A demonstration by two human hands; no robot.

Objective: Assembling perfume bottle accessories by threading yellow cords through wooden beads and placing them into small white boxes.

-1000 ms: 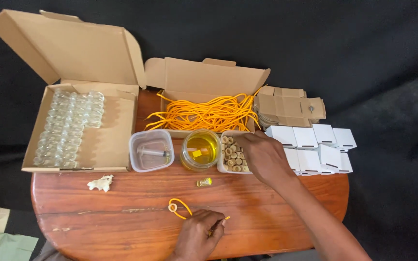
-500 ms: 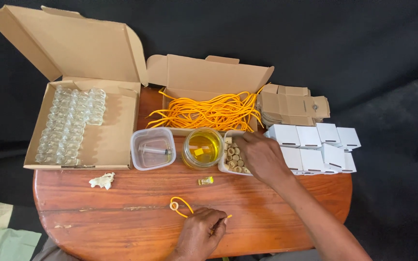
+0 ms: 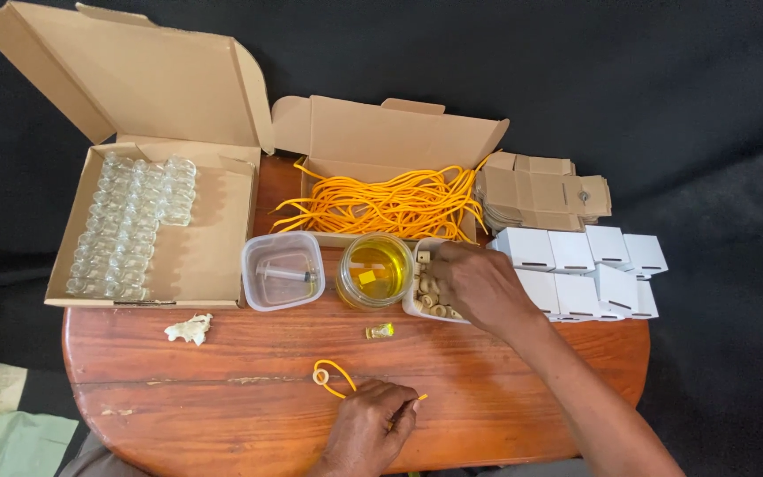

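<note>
The right hand (image 3: pixel 479 284) reaches into the small white tub of pale cork stoppers (image 3: pixel 426 291), fingers curled down among them; the knuckles hide the tips, so I cannot tell whether a stopper is already pinched. The left hand (image 3: pixel 371 430) rests near the front edge of the oval red-brown wooden table (image 3: pixel 222 353), closed in a pinch on one end of a short orange cord (image 3: pixel 336 378), whose loop lies on the wood with a small pale ring at its far end.

To do this pick well, take a single stopper between thumb and forefinger and lift it straight up, so the tub does not tip against the round glass jar of yellow oil (image 3: pixel 374 270) just beside it on the left. Keep the left pinch steady so the cord end stays put. A tiny glass vial filled with yellow liquid (image 3: pixel 380 331) lies on the wood between the two hands; bring the right hand back over it carefully, since it looks light enough to roll.

Farther left sit a clear square plastic tub holding a syringe (image 3: pixel 283 271) and an open cardboard box with rows of empty small glass vials (image 3: pixel 130 225). Behind the jar, another open box holds a tangle of orange cords (image 3: pixel 381 201); white folded cartons (image 3: pixel 585 269) stand at the right.
</note>
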